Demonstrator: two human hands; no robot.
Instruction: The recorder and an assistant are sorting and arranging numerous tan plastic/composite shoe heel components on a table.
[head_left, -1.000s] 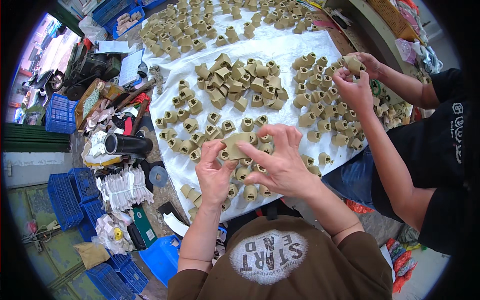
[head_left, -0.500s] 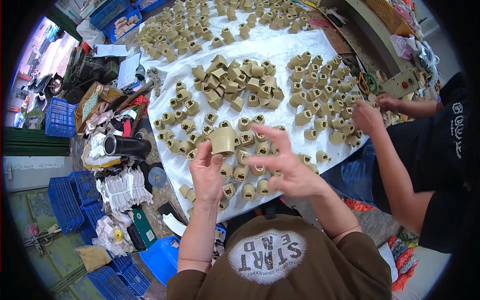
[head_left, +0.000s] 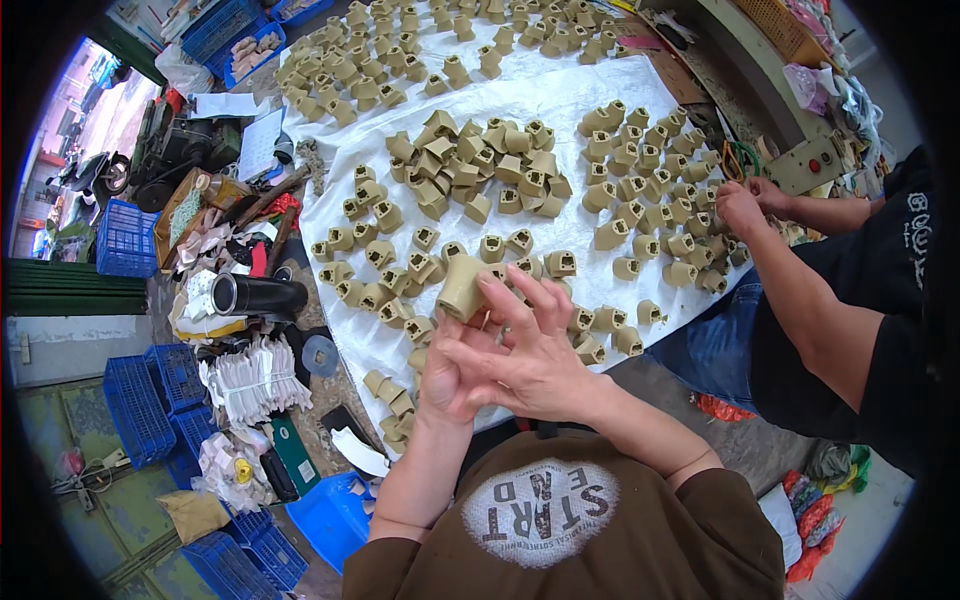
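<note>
Over the near part of the white sheet [head_left: 640, 95], both of my hands are on one olive-tan hollow moulded piece [head_left: 463, 287], tilted, with its smooth wall up. My left hand [head_left: 447, 382] grips it from below, its fingers partly hidden behind my right hand. My right hand [head_left: 545, 370] lies across the left one, fingertips pressed on the piece's right side. Similar pieces, many with a dark opening on top, stand around my hands; a heap of them [head_left: 470, 165] lies just beyond.
At the right a co-worker's hands [head_left: 745, 205] work beside more rows of pieces [head_left: 650, 180]. On the left are a black cylinder [head_left: 258, 294], a tied stack of white sheets [head_left: 255, 380] and blue crates [head_left: 140, 400]. A blue tray [head_left: 330, 520] sits near my left elbow.
My right hand has come left and down onto the piece, crossing my left hand. The piece has tilted and shifted slightly right. The co-worker's two hands have drawn together.
</note>
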